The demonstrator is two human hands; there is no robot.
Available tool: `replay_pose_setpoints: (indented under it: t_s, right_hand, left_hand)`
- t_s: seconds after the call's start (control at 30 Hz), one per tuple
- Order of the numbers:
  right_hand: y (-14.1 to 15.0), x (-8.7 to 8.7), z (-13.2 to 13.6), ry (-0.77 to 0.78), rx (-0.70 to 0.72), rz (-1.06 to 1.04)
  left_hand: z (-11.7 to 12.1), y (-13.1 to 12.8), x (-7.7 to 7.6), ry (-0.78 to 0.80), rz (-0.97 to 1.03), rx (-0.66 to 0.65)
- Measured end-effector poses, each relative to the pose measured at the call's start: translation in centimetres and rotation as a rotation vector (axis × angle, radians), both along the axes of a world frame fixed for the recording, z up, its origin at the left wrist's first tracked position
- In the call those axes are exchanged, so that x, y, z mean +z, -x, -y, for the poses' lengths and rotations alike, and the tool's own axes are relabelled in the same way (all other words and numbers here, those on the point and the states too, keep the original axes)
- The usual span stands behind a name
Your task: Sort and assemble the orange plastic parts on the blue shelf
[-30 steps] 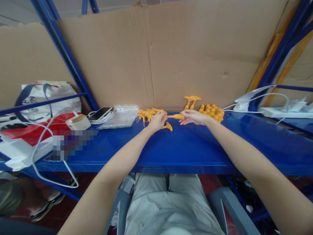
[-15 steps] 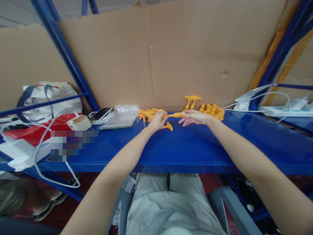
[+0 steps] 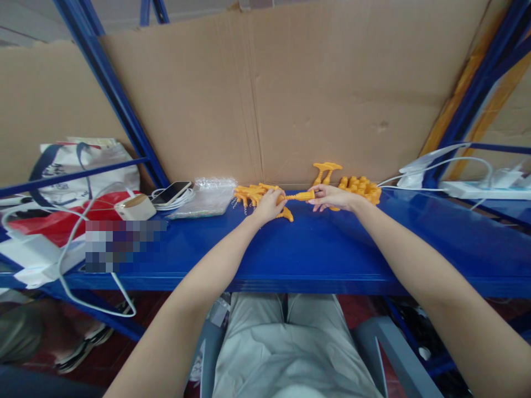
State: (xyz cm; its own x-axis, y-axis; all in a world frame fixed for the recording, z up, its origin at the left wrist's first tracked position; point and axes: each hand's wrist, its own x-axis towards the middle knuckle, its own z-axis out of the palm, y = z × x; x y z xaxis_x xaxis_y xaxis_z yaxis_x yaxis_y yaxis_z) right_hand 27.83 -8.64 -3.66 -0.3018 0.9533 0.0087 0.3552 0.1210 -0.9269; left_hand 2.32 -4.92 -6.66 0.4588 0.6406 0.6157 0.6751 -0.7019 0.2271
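Observation:
A yellow-orange plastic corkscrew (image 3: 301, 195), its screw end covered by a cap, lies level between my two hands. My left hand (image 3: 269, 204) is closed around its handle end. At the capped end, my right hand (image 3: 329, 198) pinches the tip with thumb and fingers. Several corkscrews with bare metal spirals lie in a pile (image 3: 249, 194) just left of my left hand. Another orange T-shaped handle (image 3: 286, 214) shows below that hand, partly hidden. Behind my right hand stand several orange caps (image 3: 360, 187) in a cluster. Two T-handled corkscrews (image 3: 327, 172) lean against the cardboard.
A clear plastic bag pack (image 3: 205, 200), a phone (image 3: 172, 192) and a white charger (image 3: 135, 207) with cables lie to the left on the blue shelf (image 3: 307, 254). Cardboard (image 3: 323, 83) walls off the back. A white power strip (image 3: 477, 189) sits at right.
My right hand has shifted slightly to the right and its fingers have drawn in at the cap's tip, so more of the cap shows. My left hand stays on the handle.

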Motion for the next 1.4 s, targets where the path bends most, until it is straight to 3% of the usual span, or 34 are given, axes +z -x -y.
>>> replay_pose_setpoints:
  t_s: [0.43, 0.9, 1.4]
  right_hand:
    - [0.1, -0.2, -0.2, -0.117, -0.012, 0.008]
    - [1.1, 0.2, 0.5, -0.090, -0.058, 0.108]
    - [1.1, 0.5, 1.0, -0.109, 0.018, 0.042]
  left_hand:
    - [-0.1, 0.0, -0.2, -0.051, 0.038, 0.004]
    - [0.0, 0.4, -0.1, -0.084, 0.043, 0.003]
    - [0.2, 0.5, 0.0, -0.110, 0.063, -0.010]
